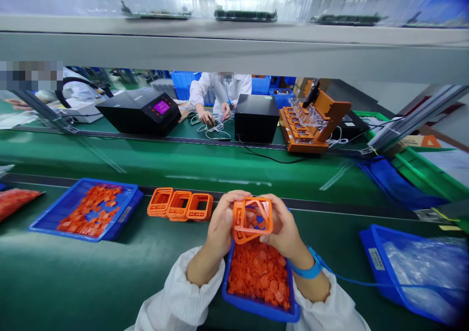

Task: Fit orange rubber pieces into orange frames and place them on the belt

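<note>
Between my two hands I hold orange plastic frames [238, 214] above a blue bin [262, 311]. My left hand [221, 223] grips their left side, and my right hand [286, 226] has the right side, with a blue strap on that wrist. At least two frames seem to be held, one tilted beneath the other. Small orange plastic parts [258, 272] fill the bin below. Just left of my left hand, several matching frames [179, 205] stand in three stacks on the green bench.
A shallow blue tray [122, 216] of orange pieces lies at left, beside a bag of orange parts [16, 201]. At right is a blue bin of clear plastic bags [428, 267]. Black boxes [256, 118] and an orange fixture [311, 121] line the far side, where a co-worker [220, 94] handles cables.
</note>
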Demonstrator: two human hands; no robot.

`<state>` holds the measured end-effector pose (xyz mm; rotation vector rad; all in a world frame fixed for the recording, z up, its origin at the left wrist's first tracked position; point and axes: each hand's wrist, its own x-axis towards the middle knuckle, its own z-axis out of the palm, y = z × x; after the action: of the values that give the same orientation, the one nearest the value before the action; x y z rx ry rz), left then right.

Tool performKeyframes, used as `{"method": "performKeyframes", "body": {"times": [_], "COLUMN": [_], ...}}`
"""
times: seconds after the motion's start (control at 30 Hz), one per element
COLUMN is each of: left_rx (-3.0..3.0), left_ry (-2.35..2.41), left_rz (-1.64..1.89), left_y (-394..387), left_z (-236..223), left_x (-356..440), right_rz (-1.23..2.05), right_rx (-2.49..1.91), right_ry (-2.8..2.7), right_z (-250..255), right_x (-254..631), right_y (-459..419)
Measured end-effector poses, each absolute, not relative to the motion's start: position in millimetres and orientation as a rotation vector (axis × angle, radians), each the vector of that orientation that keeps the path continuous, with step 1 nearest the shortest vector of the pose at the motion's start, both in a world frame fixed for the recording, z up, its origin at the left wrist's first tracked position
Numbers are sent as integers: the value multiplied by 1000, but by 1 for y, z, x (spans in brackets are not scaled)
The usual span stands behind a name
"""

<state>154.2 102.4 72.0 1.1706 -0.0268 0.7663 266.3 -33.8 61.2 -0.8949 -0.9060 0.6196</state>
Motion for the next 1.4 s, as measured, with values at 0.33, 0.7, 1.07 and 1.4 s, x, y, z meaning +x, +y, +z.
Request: {"method": "performKeyframes", "body": {"times": [0.33,0.7,1.07,1.4], "left_rx": [1726,1756,1558,1726], "left_ry": [-334,-312,-44,40], "left_rz": [1163,1125,998,939], "left_y": [111,104,95,101], "left_z": [63,70,72,71], "left_x": [161,155,151,155], "right_rz": [436,511,630,643], "right_rx": [-920,-899,-960,-887], "right_ry": [-905,-808,-620,-607], "right_z": [65,72,65,62], "right_x": [260,250,243,246], "right_y": [-32,-32,-22,-21]}}
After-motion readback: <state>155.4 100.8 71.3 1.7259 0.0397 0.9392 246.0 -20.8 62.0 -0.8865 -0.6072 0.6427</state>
